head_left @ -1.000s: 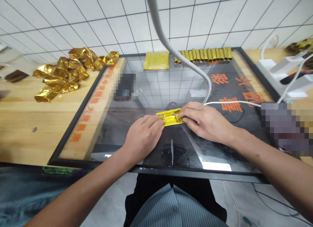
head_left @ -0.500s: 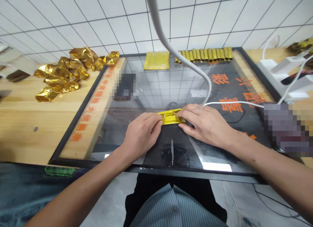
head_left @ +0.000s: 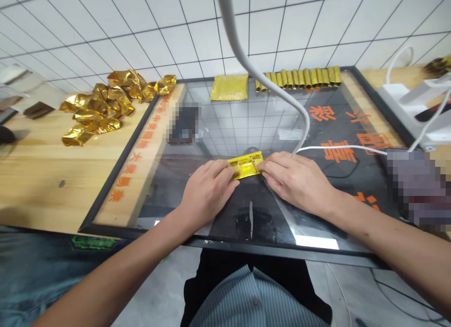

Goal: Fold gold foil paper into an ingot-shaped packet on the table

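A small strip of gold foil paper [head_left: 247, 167] lies on the glass panel [head_left: 225, 134] between my two hands, its near and far edges raised like a shallow trough. Thin pale strips cross it near either end. My left hand [head_left: 210, 188] pinches its left end between thumb and fingers. Closed at the opposite end, my right hand [head_left: 298, 176] grips the foil's right edge with thumb and fingertips. Behind them a stack of flat gold sheets [head_left: 229, 87] rests at the panel's back edge, beside a row of rolled gold tubes [head_left: 299, 78].
Folded gold foil pieces [head_left: 98, 104] are heaped on the wooden table [head_left: 35, 176] at left. A white cable [head_left: 243, 54] hangs down across the middle. One blurred phone-like object [head_left: 183, 124] lies on the glass, another [head_left: 416, 186] at right near white chargers [head_left: 405, 106].
The foil has tilted slightly, its right end higher, and more of its inside shows. My right fingers have drawn back to its right edge. The whole view has shifted a little.
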Available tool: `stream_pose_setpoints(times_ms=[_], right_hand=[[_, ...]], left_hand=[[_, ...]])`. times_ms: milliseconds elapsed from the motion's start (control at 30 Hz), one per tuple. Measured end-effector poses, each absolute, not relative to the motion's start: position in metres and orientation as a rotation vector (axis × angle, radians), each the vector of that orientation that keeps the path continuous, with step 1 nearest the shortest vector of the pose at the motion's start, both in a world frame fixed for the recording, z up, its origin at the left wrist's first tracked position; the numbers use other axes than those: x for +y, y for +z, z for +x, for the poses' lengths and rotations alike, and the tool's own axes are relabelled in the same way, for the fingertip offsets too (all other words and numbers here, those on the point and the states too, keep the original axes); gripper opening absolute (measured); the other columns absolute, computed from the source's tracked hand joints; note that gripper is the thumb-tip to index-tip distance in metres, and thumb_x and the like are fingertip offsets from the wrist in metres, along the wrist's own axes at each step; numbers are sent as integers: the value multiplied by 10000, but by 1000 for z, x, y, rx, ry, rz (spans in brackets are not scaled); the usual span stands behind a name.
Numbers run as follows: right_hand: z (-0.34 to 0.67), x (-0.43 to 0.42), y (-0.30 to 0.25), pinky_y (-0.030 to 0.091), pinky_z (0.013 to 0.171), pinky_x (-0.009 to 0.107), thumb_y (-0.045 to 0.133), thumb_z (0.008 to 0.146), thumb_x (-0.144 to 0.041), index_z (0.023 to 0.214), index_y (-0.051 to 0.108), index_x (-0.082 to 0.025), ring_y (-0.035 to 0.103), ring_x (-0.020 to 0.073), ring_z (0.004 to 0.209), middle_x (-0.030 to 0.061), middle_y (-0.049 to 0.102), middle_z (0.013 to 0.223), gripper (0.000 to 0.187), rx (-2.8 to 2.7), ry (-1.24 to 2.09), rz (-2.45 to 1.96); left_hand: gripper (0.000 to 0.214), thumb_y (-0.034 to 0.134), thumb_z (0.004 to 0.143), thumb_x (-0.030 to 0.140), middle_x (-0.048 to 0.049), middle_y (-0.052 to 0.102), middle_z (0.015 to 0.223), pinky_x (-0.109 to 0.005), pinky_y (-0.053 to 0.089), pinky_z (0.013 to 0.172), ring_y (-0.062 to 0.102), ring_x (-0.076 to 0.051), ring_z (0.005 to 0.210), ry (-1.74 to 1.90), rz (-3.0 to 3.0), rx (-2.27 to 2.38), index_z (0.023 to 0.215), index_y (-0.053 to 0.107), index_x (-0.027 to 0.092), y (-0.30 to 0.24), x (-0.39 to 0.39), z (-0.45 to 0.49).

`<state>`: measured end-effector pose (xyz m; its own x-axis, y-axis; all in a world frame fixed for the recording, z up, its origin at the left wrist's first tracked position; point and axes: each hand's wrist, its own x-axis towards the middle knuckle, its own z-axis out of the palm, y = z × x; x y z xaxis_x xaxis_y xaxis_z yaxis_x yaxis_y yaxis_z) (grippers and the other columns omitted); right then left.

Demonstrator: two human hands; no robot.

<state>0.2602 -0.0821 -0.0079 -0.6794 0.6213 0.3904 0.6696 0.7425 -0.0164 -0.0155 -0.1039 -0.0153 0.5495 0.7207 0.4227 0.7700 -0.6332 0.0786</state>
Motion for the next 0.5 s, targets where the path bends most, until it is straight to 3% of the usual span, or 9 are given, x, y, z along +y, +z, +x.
stream_pose_setpoints(times_ms=[200, 500], right_hand=[[262, -80, -10, 580, 875, 397, 527, 1090, -222, 1227, 716, -192, 746, 257, 1022, 118, 784, 1212, 235, -2510, -13, -1043], [260, -81, -6, 577, 801, 383, 603, 1051, -247, 1250, 717, -200, 751, 250, 956, 112, 755, 1262, 234, -2444, 123, -1163]], left_hand=[[179, 529, 1084, 164, -83, 755, 1030, -390, 527, 760, 675, -237, 896, -427, -2600, -1122, 1024, 696, 190, -14, -97, -17], [187, 551, 1105, 263, -103, 767, 1127, -381, 569, 848, 706, -236, 968, -547, -2679, -1177, 1098, 712, 168, -13, -86, -18]])
